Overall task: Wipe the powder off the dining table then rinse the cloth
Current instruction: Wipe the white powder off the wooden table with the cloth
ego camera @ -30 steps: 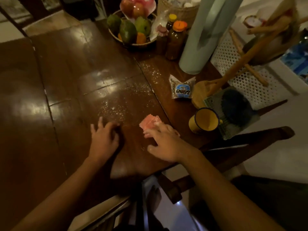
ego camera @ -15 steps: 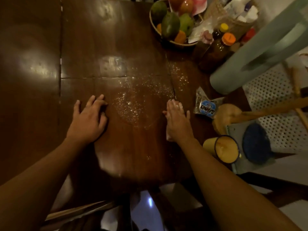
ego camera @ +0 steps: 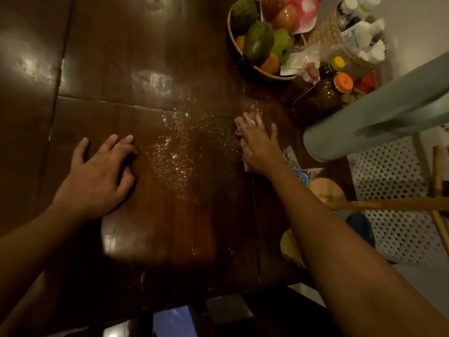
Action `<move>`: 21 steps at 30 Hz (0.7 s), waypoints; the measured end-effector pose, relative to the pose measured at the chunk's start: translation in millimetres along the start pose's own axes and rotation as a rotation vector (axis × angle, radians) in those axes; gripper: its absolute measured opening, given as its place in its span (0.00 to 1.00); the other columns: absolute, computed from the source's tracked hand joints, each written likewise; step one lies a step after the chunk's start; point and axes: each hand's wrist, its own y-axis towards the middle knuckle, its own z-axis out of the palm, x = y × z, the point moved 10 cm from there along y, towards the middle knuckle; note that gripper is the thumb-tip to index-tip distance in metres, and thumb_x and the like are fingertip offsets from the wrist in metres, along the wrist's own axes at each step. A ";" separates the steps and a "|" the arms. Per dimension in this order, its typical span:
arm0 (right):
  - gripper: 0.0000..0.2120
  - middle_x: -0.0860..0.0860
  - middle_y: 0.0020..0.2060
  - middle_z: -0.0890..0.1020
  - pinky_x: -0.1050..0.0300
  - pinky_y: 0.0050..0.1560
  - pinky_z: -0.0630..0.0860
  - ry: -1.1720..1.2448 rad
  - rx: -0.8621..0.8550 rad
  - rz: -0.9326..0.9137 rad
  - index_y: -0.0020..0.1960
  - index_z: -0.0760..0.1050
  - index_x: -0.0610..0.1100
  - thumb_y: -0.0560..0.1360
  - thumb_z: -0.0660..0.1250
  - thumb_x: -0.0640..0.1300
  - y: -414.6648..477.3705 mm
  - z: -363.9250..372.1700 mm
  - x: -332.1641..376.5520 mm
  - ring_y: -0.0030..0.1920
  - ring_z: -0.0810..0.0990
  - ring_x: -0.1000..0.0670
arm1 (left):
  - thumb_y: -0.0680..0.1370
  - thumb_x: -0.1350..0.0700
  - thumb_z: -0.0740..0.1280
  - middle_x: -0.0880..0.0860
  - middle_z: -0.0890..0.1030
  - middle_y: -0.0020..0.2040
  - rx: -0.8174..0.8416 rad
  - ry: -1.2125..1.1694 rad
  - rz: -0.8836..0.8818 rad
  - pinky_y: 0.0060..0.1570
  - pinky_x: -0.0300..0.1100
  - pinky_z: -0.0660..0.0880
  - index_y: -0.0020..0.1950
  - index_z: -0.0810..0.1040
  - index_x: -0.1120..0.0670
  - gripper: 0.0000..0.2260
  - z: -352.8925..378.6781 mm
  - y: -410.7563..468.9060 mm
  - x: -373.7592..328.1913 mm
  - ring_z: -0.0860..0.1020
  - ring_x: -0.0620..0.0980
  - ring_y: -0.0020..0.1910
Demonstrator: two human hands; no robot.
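Worktop (ego camera: 121, 57): dark, glossy wood in jointed panels; it lies under both grips and carries all the rest.
Flask (ego camera: 364, 122): a tall pale green cylinder, standing to the right of the right grip and well apart from it.
Mat (ego camera: 388, 190): white and perforated, right of the right forearm, past the worktop's edge.
Powder (ego camera: 170, 154): a wide scatter of pale specks between the two grips. It is thickest near the left grip's fingertips and thins toward the right grip, and a few specks lie beyond the right grip's fingertips.
Bowl (ego camera: 272, 75): a round rim holding green and orange fruit, on the far side of the right grip, apart from it.
Left grip (ego camera: 97, 176): released, holding nothing. The palm rests on the wood with the fingers spread and slightly bent, at the powder's left edge.
Right grip (ego camera: 257, 144): released and flat. Its straight fingers press down on the cloth at the powder's right edge.
Jar (ego camera: 323, 98): brown with an orange lid, beyond and right of the right grip.
Cup (ego camera: 289, 246): yellow, partly hidden by the right forearm, on the near side of the right grip.
Packet (ego camera: 301, 176): small, just right of the right wrist.
Cloth (ego camera: 251, 116): pink and almost wholly under the right grip. Only slivers show at the fingertips and along the palm's left side.
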 end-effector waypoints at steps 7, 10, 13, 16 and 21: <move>0.25 0.44 0.76 0.65 0.42 0.73 0.64 0.109 -0.258 0.329 0.76 0.66 0.50 0.81 0.55 0.35 23.1 -24.6 -54.1 0.75 0.63 0.40 | 0.77 0.45 0.52 0.47 0.65 0.76 0.012 -0.005 -0.005 0.74 0.58 0.43 0.66 0.67 0.45 0.19 -2.5 -1.3 0.4 0.58 0.46 0.77; 0.21 0.42 0.70 0.73 0.52 0.66 0.68 0.200 -0.389 0.423 0.73 0.70 0.44 0.81 0.55 0.34 39.1 -39.7 -57.2 0.70 0.70 0.43 | 0.77 0.45 0.53 0.47 0.65 0.76 0.005 -0.005 -0.007 0.74 0.58 0.43 0.67 0.67 0.45 0.19 -2.4 -0.4 0.8 0.58 0.47 0.77; 0.21 0.45 0.72 0.72 0.51 0.74 0.64 0.190 -0.320 0.201 0.73 0.70 0.43 0.81 0.56 0.37 55.4 -41.1 -27.7 0.74 0.66 0.45 | 0.77 0.45 0.52 0.47 0.66 0.76 0.006 0.002 -0.012 0.74 0.58 0.44 0.67 0.67 0.45 0.19 -1.8 0.7 1.2 0.59 0.47 0.77; 0.26 0.52 0.77 0.64 0.53 0.78 0.53 0.197 -0.082 -0.057 0.78 0.64 0.48 0.81 0.57 0.35 50.9 -23.6 -16.7 0.78 0.56 0.49 | 0.77 0.45 0.52 0.46 0.65 0.76 0.016 0.000 -0.014 0.75 0.57 0.43 0.67 0.67 0.45 0.19 -0.3 0.9 1.8 0.59 0.47 0.77; 0.25 0.43 0.70 0.74 0.57 0.61 0.71 0.221 -0.283 0.260 0.75 0.67 0.49 0.80 0.57 0.34 42.1 -40.5 -75.5 0.68 0.74 0.43 | 0.77 0.46 0.53 0.47 0.66 0.76 0.016 -0.004 -0.004 0.74 0.57 0.43 0.67 0.68 0.46 0.19 -0.7 1.3 0.9 0.60 0.48 0.77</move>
